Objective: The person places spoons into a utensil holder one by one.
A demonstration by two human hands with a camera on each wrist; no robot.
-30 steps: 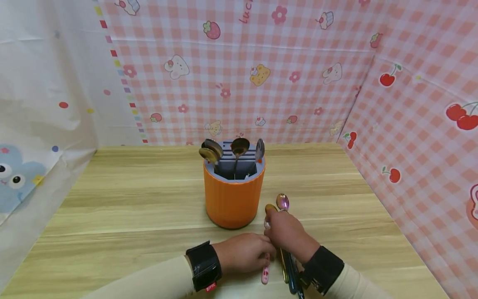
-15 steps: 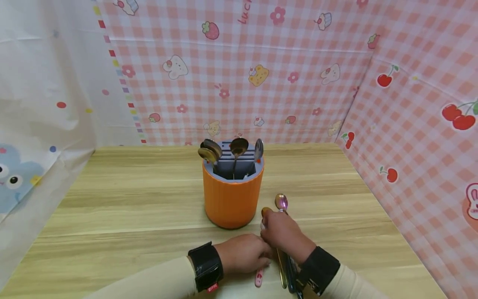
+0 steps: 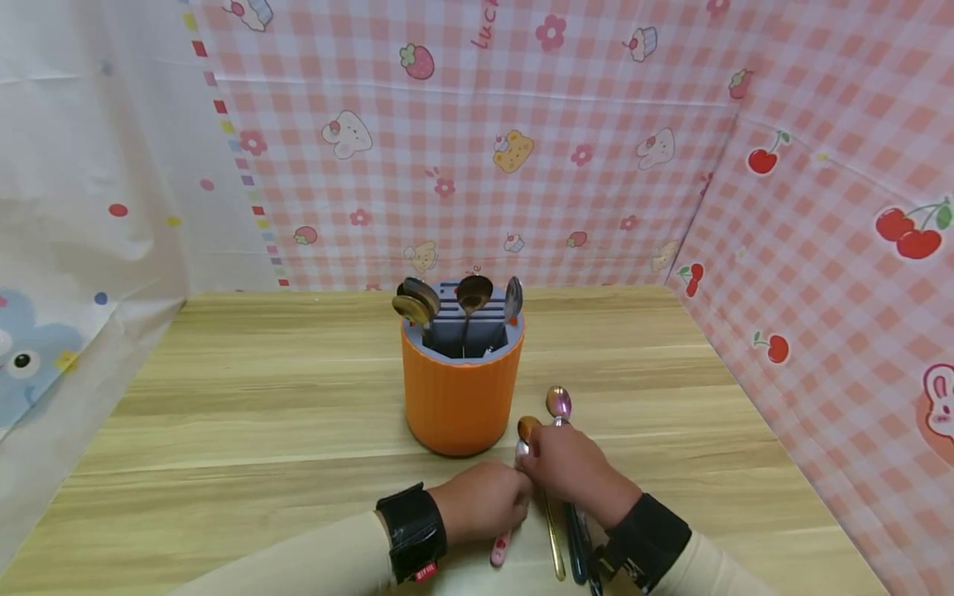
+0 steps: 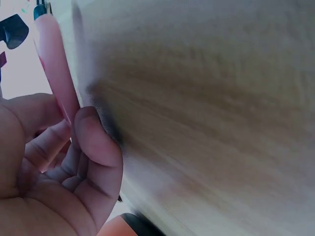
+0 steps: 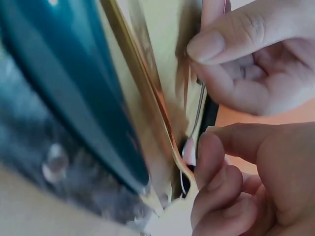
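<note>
My left hand pinches a pink-handled spoon between thumb and fingers. The left wrist view shows the pink handle rising from those fingertips. Just right of it, my right hand has curled fingers at the neck of a gold spoon, whose bowl peeks out past the fingers. A silver bowl, partly hidden, lies between both hands. Under the right hand lie a dark teal handle, seen large in the right wrist view, and a spoon with an iridescent bowl.
Behind the hands stands an orange utensil holder with a grey slotted insert. Several spoons stand in it, bowls up, among them a dark one. Patterned cloth walls off the back and sides of the wooden table.
The pink-handled spoon has shifted left with my left hand. With my right hand, the gold spoon has slid slightly left and nearer, away from the teal handle. The view has drifted a little.
</note>
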